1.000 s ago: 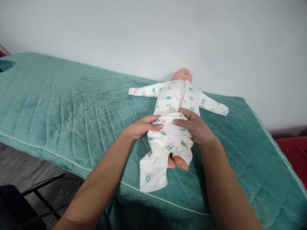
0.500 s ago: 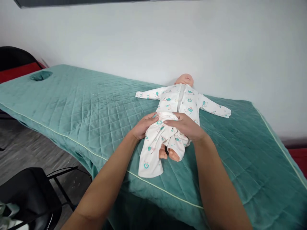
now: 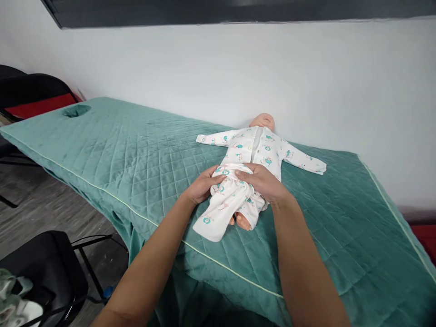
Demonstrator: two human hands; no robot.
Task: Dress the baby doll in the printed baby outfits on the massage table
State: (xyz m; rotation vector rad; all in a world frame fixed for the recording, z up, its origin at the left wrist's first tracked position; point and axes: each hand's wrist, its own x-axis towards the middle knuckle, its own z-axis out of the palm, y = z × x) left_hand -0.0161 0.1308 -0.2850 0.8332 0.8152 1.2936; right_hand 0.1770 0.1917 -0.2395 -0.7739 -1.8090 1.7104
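Note:
A baby doll (image 3: 263,121) lies on its back on the green quilted cover, head toward the wall and arms spread. It wears a white printed baby shirt (image 3: 238,144) with the front parted down the middle. Over the doll's lower body are white printed baby pants (image 3: 227,202). My left hand (image 3: 203,182) grips the left side of the waistband, thumb on top. On the other side, my right hand (image 3: 264,179) pinches the waistband with its thumb across the cloth. The doll's feet (image 3: 242,221) show beside a trouser leg that lies flat toward the bed's near edge.
The long bed (image 3: 136,150) with its green cover runs along a white wall and has a face hole (image 3: 76,111) at the far left. A black chair (image 3: 44,272) holding some cloth (image 3: 17,295) stands at lower left. More black chairs (image 3: 41,93) are at upper left.
My view has tilted up slightly, showing more of the dark wall panel. Both hands still hold the waistband; the loose trouser leg has shifted slightly left and up, and the cloth is more bunched.

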